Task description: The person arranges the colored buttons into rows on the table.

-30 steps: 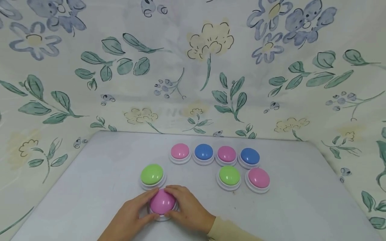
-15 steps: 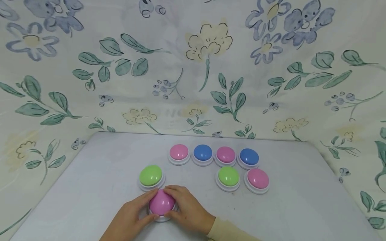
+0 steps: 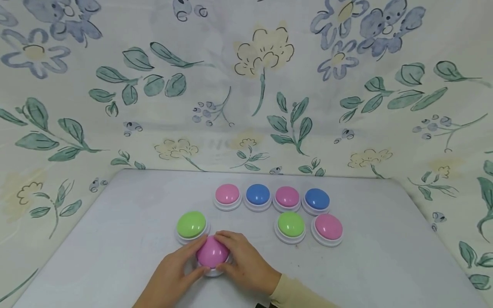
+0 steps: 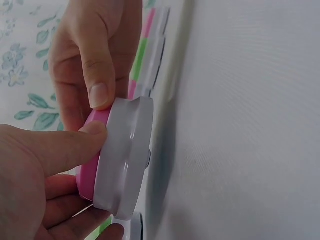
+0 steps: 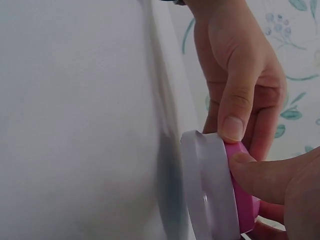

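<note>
A pink dome push button (image 3: pixel 212 253) with a white round base is held between both hands near the front of the table. The left hand (image 3: pixel 173 271) grips its left side, thumb on the near edge and fingers around the far side. From the right, the right hand (image 3: pixel 250 265) grips it the same way. In the left wrist view the white base (image 4: pixel 125 155) stands slightly off the tabletop, with a shadow beneath. Just behind the left hand sits a green push button (image 3: pixel 191 224), its base partly hidden by the fingers.
Pink (image 3: pixel 227 194), blue (image 3: pixel 258 195), pink (image 3: pixel 287 197) and blue (image 3: pixel 317 199) buttons form a row at the back of the white table (image 3: pixel 385 239). A green button (image 3: pixel 291 224) and a pink button (image 3: pixel 328 227) sit in front, right. Floral cloth (image 3: pixel 215 85) hangs behind.
Both hands have moved slightly right and away from the person, carrying the pink push button up off the table. The other buttons keep their places; the head view has shifted a little.
</note>
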Action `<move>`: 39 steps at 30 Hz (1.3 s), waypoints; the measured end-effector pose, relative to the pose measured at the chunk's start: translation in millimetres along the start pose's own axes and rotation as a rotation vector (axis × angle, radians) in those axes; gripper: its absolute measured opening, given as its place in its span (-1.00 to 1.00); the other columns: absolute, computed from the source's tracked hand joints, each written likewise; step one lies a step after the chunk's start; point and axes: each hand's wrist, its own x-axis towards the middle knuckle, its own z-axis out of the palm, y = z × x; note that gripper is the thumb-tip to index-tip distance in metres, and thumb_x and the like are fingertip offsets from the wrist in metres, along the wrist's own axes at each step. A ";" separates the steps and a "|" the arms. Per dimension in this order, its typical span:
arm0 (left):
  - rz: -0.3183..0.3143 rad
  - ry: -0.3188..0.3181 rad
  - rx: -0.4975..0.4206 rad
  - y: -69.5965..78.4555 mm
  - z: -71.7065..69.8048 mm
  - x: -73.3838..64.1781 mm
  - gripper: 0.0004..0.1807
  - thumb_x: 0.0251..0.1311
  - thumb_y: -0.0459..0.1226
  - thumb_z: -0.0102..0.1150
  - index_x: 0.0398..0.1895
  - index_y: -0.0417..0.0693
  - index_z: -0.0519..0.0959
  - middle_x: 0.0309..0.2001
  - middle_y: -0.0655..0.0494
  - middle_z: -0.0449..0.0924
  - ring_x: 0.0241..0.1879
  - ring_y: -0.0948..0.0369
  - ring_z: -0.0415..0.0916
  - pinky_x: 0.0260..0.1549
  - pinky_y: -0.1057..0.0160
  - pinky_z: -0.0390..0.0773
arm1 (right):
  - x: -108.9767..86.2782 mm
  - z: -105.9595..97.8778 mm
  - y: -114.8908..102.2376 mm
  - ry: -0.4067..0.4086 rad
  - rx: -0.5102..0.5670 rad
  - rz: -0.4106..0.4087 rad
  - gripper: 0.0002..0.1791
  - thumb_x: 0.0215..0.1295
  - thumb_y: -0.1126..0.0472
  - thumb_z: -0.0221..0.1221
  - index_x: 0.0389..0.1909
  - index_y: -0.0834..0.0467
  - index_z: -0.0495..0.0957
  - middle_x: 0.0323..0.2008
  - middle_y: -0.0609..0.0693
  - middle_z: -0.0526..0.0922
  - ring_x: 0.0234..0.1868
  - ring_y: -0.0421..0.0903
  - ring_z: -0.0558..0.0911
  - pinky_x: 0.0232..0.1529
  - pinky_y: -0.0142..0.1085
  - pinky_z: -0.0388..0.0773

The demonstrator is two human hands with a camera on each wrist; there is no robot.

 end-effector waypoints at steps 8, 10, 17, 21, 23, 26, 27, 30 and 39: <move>0.070 0.056 -0.009 4.8 3.2 8.0 -0.26 -0.07 -0.29 0.57 0.28 -0.18 0.55 0.23 0.00 0.60 0.16 0.00 0.58 0.03 -0.06 0.62 | 0.7 -12.5 4.1 -0.024 0.043 0.043 -0.32 0.28 0.27 0.34 0.39 0.28 0.36 0.38 0.11 0.40 0.41 0.01 0.36 0.40 -0.23 0.33; 0.073 0.061 -0.007 5.6 3.8 10.5 -0.26 -0.08 -0.29 0.57 0.28 -0.19 0.54 0.22 -0.01 0.60 0.16 -0.01 0.58 0.03 -0.05 0.62 | 1.2 -15.0 6.2 -0.024 0.042 0.044 -0.32 0.28 0.27 0.34 0.39 0.28 0.36 0.39 0.11 0.39 0.41 0.01 0.37 0.40 -0.22 0.34; 0.006 0.012 -0.043 11.9 5.6 20.2 -0.27 -0.03 -0.30 0.55 0.30 -0.19 0.53 0.23 0.00 0.59 0.20 0.00 0.55 0.09 -0.05 0.58 | 2.3 -24.9 11.4 -0.021 0.031 0.042 -0.32 0.26 0.26 0.36 0.38 0.29 0.37 0.37 0.14 0.41 0.40 0.05 0.38 0.40 -0.18 0.34; 0.008 0.006 -0.054 14.1 7.4 26.4 -0.27 -0.02 -0.30 0.54 0.30 -0.21 0.52 0.24 -0.02 0.58 0.22 -0.02 0.53 0.14 -0.05 0.55 | 2.7 -31.9 14.2 -0.040 0.039 0.074 -0.31 0.28 0.23 0.35 0.41 0.25 0.35 0.40 0.11 0.39 0.42 0.04 0.37 0.39 -0.19 0.36; -0.001 -0.003 -0.063 16.3 7.8 29.9 -0.27 0.00 -0.29 0.54 0.31 -0.21 0.51 0.25 -0.02 0.57 0.24 0.00 0.52 0.15 -0.04 0.54 | 2.9 -34.5 16.4 -0.043 0.048 0.085 -0.30 0.29 0.23 0.34 0.42 0.24 0.34 0.41 0.10 0.38 0.42 0.04 0.37 0.38 -0.19 0.38; -0.014 -0.015 -0.073 19.5 8.8 35.5 -0.27 0.03 -0.28 0.53 0.32 -0.20 0.50 0.26 -0.01 0.56 0.25 0.00 0.51 0.16 -0.04 0.53 | 3.0 -38.9 19.1 -0.039 0.059 0.098 -0.30 0.29 0.24 0.34 0.42 0.22 0.34 0.41 0.10 0.37 0.41 0.04 0.37 0.36 -0.17 0.40; -0.016 -0.016 -0.079 20.7 9.3 37.5 -0.28 0.04 -0.28 0.52 0.33 -0.21 0.50 0.26 -0.01 0.56 0.25 0.00 0.51 0.17 -0.04 0.53 | 3.0 -40.3 19.9 -0.035 0.060 0.101 -0.30 0.29 0.24 0.34 0.42 0.21 0.34 0.41 0.09 0.38 0.41 0.04 0.38 0.36 -0.16 0.40; -0.013 -0.019 -0.091 23.1 11.1 43.4 -0.28 0.05 -0.30 0.51 0.33 -0.23 0.49 0.26 -0.05 0.56 0.25 -0.02 0.51 0.18 -0.05 0.52 | 2.9 -44.3 22.7 -0.016 0.059 0.083 -0.30 0.28 0.26 0.35 0.42 0.23 0.35 0.40 0.12 0.39 0.40 0.07 0.38 0.37 -0.12 0.40; -0.016 -0.042 -0.115 28.3 19.5 59.2 -0.29 0.06 -0.32 0.50 0.32 -0.28 0.48 0.28 -0.09 0.54 0.27 -0.02 0.49 0.19 0.00 0.52 | 0.6 -56.4 31.4 0.000 0.050 0.070 -0.30 0.28 0.29 0.33 0.41 0.27 0.33 0.39 0.17 0.39 0.41 0.14 0.36 0.35 -0.01 0.40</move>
